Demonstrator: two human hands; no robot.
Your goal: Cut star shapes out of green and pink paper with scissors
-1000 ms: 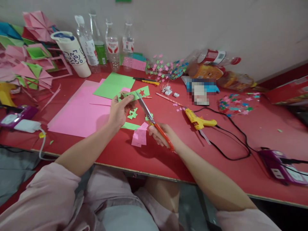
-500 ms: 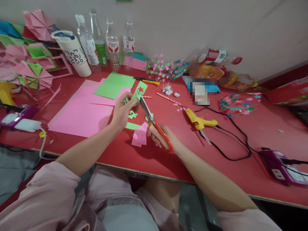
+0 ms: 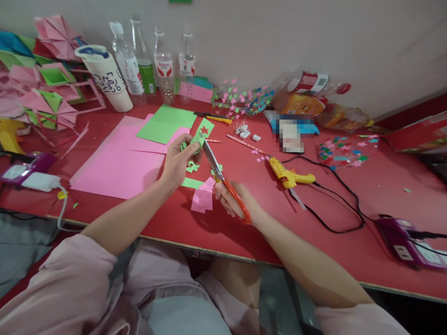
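Pinched in my left hand (image 3: 179,158) is a green paper strip (image 3: 206,124) with a star-shaped hole cut in it. My right hand (image 3: 237,200) is closed round the red handles of a pair of scissors (image 3: 213,158). The blades point up and left, their tips right at the lower part of the green strip. Below the hands lie small green cut pieces (image 3: 193,166), a green paper offcut (image 3: 193,183) and several pink paper pieces (image 3: 203,197).
Pink sheets (image 3: 118,158) and a green sheet (image 3: 167,123) lie left; a box cutter (image 3: 218,119) is behind. A yellow glue gun (image 3: 288,174) with a black cord is right. Bottles (image 3: 164,65), a cup (image 3: 104,77) and paper stars (image 3: 240,97) stand along the wall.
My right hand and the scissors have shifted very slightly, and the fingers on the handles have moved a little. My left hand and the green strip stay in place.
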